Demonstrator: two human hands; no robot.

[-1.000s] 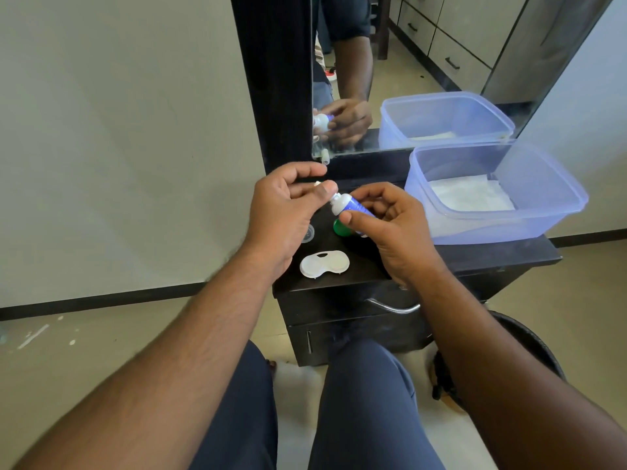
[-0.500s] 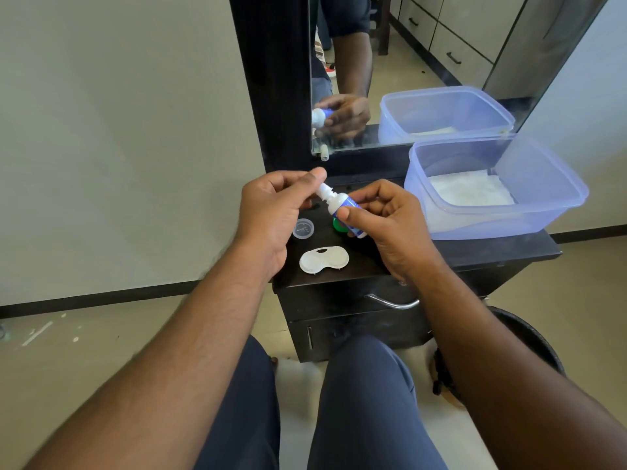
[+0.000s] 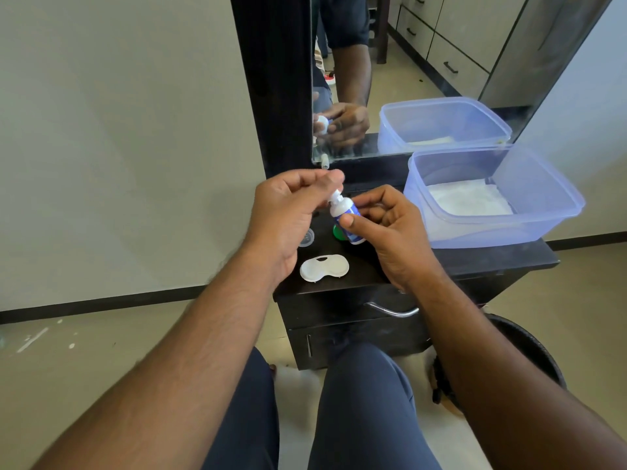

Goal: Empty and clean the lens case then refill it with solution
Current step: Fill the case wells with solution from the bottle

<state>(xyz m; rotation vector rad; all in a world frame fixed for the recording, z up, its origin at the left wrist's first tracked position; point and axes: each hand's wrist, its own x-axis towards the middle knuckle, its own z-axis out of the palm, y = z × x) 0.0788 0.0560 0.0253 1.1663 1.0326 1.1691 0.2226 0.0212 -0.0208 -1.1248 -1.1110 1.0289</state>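
Note:
My right hand (image 3: 390,232) grips a small white solution bottle (image 3: 344,215) with a blue label, held tilted above the dark cabinet top (image 3: 475,259). The thumb and fingers of my left hand (image 3: 288,212) are pinched together on the tip of the bottle's nozzle; I cannot tell whether a cap sits between them. The white lens case (image 3: 324,268) lies open on the cabinet top below my hands. A clear round cap (image 3: 307,238) lies to the left of the bottle and a green cap (image 3: 337,232) sits under it.
A translucent blue plastic tub (image 3: 543,228) holding a white cloth stands at the right of the cabinet top. A mirror (image 3: 424,62) rises behind it. A drawer handle (image 3: 390,310) sits below, and a black bin (image 3: 529,351) stands on the floor at right.
My left fingers moved up from the bottle's top to the tip of its exposed nozzle. Both hands and the bottle lifted slightly.

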